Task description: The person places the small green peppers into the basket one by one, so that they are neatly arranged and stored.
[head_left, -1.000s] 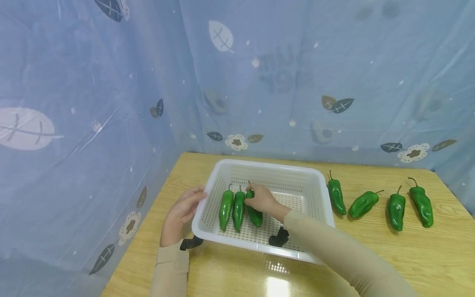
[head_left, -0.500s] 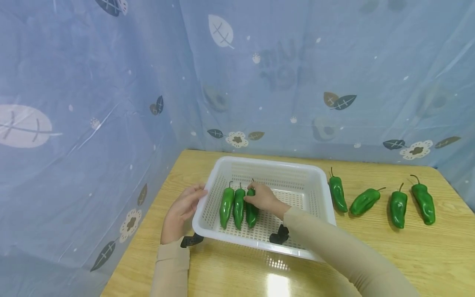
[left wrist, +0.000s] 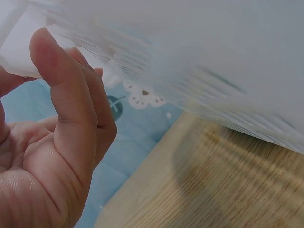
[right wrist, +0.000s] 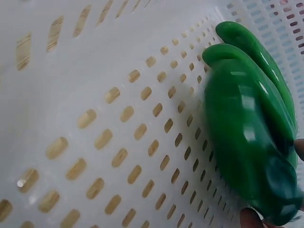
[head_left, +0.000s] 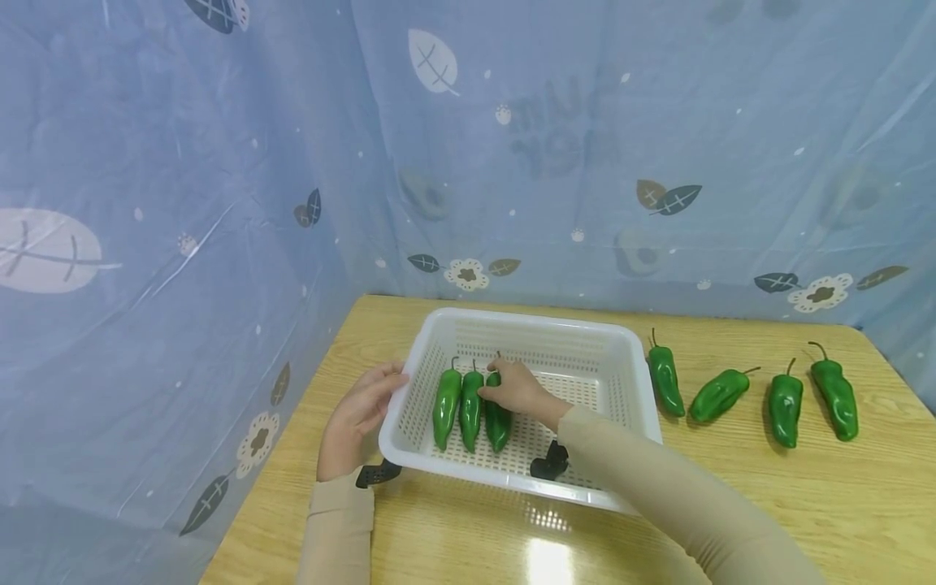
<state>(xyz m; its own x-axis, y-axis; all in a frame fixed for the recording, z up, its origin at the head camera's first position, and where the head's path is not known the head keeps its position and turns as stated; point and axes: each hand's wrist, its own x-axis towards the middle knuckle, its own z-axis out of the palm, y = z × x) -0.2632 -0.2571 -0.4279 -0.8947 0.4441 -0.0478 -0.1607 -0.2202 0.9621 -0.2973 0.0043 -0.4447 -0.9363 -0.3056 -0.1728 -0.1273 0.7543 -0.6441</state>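
A white perforated plastic basket (head_left: pixel 504 481) stands on the wooden table. My left hand (head_left: pixel 358 410) holds its left rim; the left wrist view has the thumb and fingers (left wrist: pixel 66 85) at the basket's wall. Inside, two green peppers (head_left: pixel 447 410) (head_left: pixel 471 414) lie side by side with stems pointing away. To the right of them is a third green pepper (head_left: pixel 498 426), which my right hand (head_left: pixel 522 390) pinches near its stem end. In the right wrist view this pepper (right wrist: pixel 242 128) lies against its neighbours, with fingertips (right wrist: pixel 250 217) at its stem end.
Right of the basket, several more green peppers (head_left: pixel 665 382) (head_left: pixel 720 396) (head_left: pixel 785 412) (head_left: pixel 835 400) lie spaced out on the table (head_left: pixel 468 528). A blue patterned curtain (head_left: pixel 556 179) closes off the back and left sides. Black wrist devices (head_left: pixel 550 461) (head_left: pixel 378 473) sit by both wrists.
The third pepper has swung from a slant to nearly parallel with the other two, its lower tip moving left under my right hand. My left hand stays on the rim.
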